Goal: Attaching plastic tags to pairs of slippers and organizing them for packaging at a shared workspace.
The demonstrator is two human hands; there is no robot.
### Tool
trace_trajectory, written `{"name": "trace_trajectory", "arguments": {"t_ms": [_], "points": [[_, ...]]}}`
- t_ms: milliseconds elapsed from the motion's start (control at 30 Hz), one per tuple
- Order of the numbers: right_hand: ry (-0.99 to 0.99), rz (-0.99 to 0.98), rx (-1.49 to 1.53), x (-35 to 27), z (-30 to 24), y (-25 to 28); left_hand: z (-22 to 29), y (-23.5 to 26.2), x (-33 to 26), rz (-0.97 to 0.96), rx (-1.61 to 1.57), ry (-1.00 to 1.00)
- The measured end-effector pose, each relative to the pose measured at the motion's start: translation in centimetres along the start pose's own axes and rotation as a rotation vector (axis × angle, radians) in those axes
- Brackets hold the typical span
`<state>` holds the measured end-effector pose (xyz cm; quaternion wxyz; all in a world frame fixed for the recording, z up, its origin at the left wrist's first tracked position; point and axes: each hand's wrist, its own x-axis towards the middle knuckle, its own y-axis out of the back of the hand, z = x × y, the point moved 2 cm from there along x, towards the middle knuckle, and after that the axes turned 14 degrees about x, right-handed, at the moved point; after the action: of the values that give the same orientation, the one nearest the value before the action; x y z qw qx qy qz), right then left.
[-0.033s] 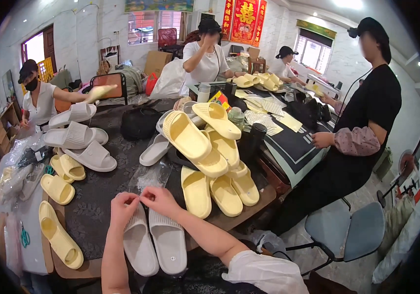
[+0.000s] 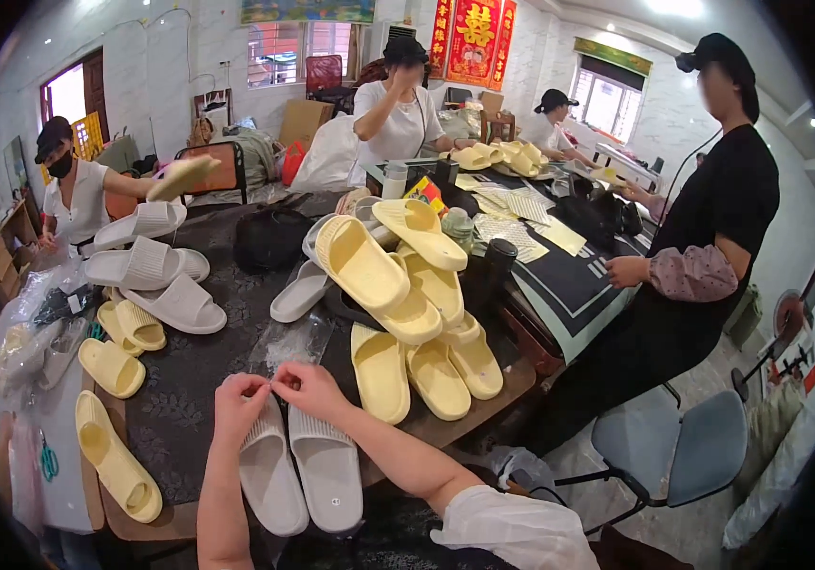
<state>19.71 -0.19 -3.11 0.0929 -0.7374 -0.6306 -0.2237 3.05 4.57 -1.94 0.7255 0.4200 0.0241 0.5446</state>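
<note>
Leftward, by a little, goes the pale slipper (image 2: pixel 182 178) at the outstretched arm of the left co-worker (image 2: pixel 84 199), blurred now, while the person's own hands hold the same pose. The grey pair (image 2: pixel 329 475) lies side by side at the near edge of the worktop (image 2: pixel 174 408), heels toward the person, toe ends just under the hands. It looks like fine fingertip work, best done with both wrists steady, a light pinch and even tension, the pair kept level and aligned. On the left hand (image 2: pixel 240 401), thumb and fingertips are drawn together; the right hand (image 2: pixel 308 389) pinches likewise, each grip with hardly any opening and the two nearly meeting tip to tip. Whether something thin is caught between them, I cannot tell. Just beyond lies a clear bag (image 2: pixel 284 348), with yellow slippers (image 2: pixel 381 380) piled to the right
</note>
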Motion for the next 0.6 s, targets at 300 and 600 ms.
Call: {"name": "trace_trajectory", "arguments": {"t_ms": [300,600], "points": [[-0.023,0.007,-0.029,-0.12,-0.24,0.11,0.23,0.09,-0.16,0.017,-0.011,-0.033],[-0.056,0.007,0.036,-0.03,-0.45,0.13,-0.07,-0.15,0.05,-0.009,-0.061,0.008]]}}
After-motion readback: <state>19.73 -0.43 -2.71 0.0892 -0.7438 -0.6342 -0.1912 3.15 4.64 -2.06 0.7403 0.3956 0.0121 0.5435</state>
